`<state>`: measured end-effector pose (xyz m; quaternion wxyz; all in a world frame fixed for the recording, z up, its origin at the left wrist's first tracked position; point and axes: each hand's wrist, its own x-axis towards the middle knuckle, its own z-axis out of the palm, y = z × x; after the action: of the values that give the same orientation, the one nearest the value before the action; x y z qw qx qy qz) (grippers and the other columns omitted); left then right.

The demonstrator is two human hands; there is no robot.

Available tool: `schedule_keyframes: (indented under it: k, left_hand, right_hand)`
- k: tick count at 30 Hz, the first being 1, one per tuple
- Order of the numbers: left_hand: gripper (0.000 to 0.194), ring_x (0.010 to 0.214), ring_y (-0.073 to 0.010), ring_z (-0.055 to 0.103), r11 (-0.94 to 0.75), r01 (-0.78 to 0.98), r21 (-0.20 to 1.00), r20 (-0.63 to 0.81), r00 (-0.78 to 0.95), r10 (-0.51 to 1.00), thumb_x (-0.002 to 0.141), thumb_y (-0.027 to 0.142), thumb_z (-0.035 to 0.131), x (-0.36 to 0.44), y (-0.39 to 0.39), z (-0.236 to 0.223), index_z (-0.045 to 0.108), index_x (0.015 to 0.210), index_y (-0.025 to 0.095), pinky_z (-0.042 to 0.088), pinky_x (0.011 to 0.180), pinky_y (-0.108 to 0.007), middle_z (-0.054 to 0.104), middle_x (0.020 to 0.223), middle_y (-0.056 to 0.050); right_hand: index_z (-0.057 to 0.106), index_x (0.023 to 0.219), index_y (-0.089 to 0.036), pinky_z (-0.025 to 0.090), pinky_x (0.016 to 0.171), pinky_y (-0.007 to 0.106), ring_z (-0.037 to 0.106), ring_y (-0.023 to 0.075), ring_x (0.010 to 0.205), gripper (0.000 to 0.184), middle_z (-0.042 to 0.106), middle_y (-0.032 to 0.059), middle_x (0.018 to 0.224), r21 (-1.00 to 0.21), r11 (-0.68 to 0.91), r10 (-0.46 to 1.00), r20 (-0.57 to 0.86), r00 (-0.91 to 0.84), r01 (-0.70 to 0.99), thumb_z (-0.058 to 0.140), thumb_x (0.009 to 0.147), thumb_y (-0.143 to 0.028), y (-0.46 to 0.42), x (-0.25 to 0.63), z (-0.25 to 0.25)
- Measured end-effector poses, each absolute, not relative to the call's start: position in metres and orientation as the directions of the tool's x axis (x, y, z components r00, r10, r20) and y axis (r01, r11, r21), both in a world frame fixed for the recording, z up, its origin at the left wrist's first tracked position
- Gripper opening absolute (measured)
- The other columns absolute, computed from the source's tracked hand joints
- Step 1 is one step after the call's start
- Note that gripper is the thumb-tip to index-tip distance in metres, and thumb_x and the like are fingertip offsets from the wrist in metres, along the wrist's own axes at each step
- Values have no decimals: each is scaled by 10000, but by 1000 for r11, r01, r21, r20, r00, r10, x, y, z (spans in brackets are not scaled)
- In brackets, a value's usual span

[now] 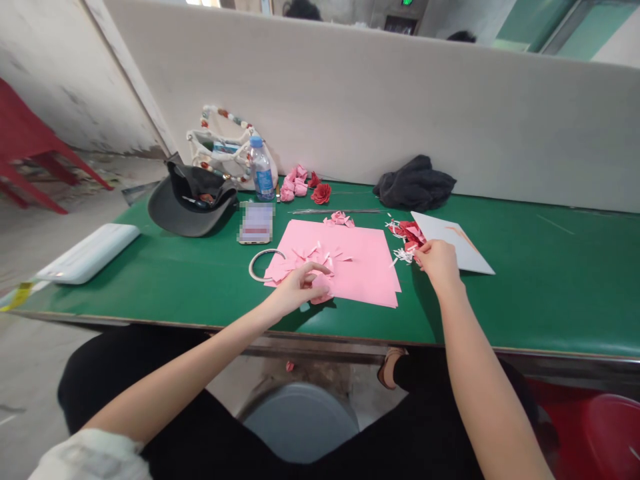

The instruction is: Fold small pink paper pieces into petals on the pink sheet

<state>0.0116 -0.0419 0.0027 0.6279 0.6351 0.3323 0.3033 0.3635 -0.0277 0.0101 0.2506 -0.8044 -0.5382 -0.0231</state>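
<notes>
Over the pink paper sheets [367,263], my left hand [295,290] curls its thumb and fingers around a pink paper piece [323,287]. Just beyond those fingers, several loose cut pink strips and petals [313,255] lie scattered on the sheets. To the right, my right hand [440,263] is closed in a pinch at a heap of red paper pieces [410,232] with white scraps [403,255]. What its fingertips hold is hidden. A white card [463,250] with an orange mark lies tilted behind and beside this hand.
A tape ring [254,267], phone [257,223], dark cap [193,207], water bottle [262,173] and beaded bag [220,150] stand left. Paper flowers [321,193], thin wires [340,211] and a black cloth [415,183] lie along the back partition [350,100]. A white device [90,253] sits far left.
</notes>
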Motion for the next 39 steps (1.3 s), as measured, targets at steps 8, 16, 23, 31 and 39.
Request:
schedule_keyframes:
  k: [8, 16, 23, 31, 39]
  left_hand:
    - [330, 533, -78, 517, 0, 49, 999, -29, 584, 811, 748, 267, 660, 10, -45, 13, 549, 1040, 161, 391, 517, -188, 588, 623, 36]
    - [432, 625, -115, 594, 81, -63, 995, -30, 577, 816, 746, 296, 691, 12, -46, 13, 549, 1135, 174, 433, 562, -207, 624, 718, -3]
    - [432, 735, -152, 635, 60, -71, 996, -10, 555, 832, 720, 291, 717, 12, -45, 14, 582, 1115, 181, 478, 645, -240, 664, 835, -38]
    - [412, 746, -167, 654, 5, 10, 1000, -9, 517, 856, 702, 308, 729, 13, -43, 10, 611, 1070, 165, 497, 659, -254, 689, 875, -51]
    - [434, 867, -215, 669, 62, -32, 998, -33, 571, 820, 774, 372, 660, 14, -45, 12, 598, 1144, 154, 517, 770, -321, 701, 944, -90]
  right_hand:
    - [655, 793, -126, 452, 739, 332, 599, 202, 749, 187, 661, 109, 807, -378, -312, 831, 337, 444, 872, 482, 733, -85, -30, 355, 17]
    - [678, 940, -171, 544, 694, 331, 653, 174, 750, 255, 695, 73, 893, -892, 229, 971, 236, -30, 389, 662, 737, -324, -45, 270, 23]
    - [670, 806, -191, 553, 682, 302, 639, 141, 693, 225, 668, 8, 801, -995, 103, 958, 97, -270, 7, 757, 663, -341, -65, 209, 10]
    - [614, 821, -206, 554, 672, 284, 627, 142, 715, 274, 630, -7, 788, -997, 71, 974, 67, -215, 8, 761, 655, -366, -68, 202, 5]
    - [594, 790, -200, 539, 658, 283, 620, 144, 694, 254, 618, -6, 762, -993, 108, 976, 95, -195, 55, 725, 689, -393, -69, 201, 3]
